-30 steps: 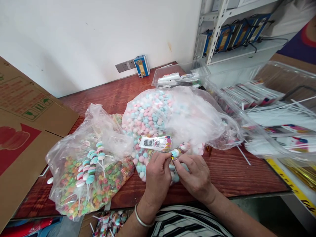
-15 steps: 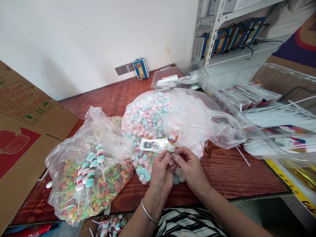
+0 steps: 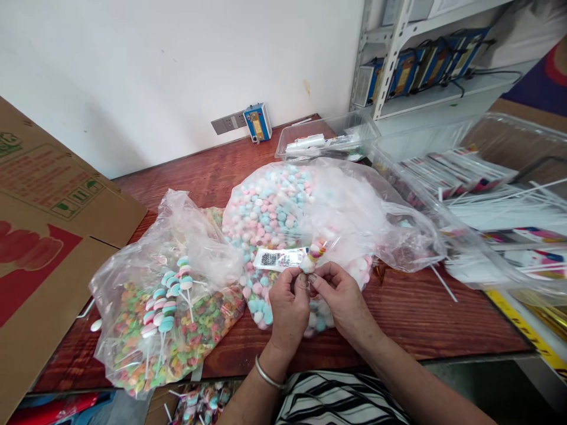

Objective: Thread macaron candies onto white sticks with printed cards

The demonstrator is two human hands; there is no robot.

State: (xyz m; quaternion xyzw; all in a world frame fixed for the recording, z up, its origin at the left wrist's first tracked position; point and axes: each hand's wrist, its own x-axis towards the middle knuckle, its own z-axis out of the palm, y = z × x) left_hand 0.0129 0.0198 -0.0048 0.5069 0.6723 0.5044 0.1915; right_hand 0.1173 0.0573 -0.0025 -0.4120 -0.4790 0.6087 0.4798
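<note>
My left hand (image 3: 289, 304) and my right hand (image 3: 339, 290) meet in front of the bags, both with fingers pinched at the lower end of a wrapped candy lollipop (image 3: 313, 255). It stands tilted up, in a clear wrapper with colourful pieces inside. Just behind it, a flat white printed packet (image 3: 280, 258) lies on the large clear bag of pastel candies (image 3: 266, 206). To the left is a clear bag of ring-shaped candies (image 3: 208, 319), with several pink, white and blue stacked lollipops (image 3: 166, 304) lying on top.
A cardboard box (image 3: 57, 195) stands at the left. On the right are a clear bin of white sticks and packets (image 3: 496, 206) and a smaller clear tray (image 3: 328, 139). A blue device (image 3: 257, 123) stands by the wall, near a metal shelf (image 3: 392, 65). Wrapped candies (image 3: 206, 404) lie below the table edge.
The lollipop leans a little more to the right, and the fingers have shifted slightly at its lower end. The whole view has moved a little.
</note>
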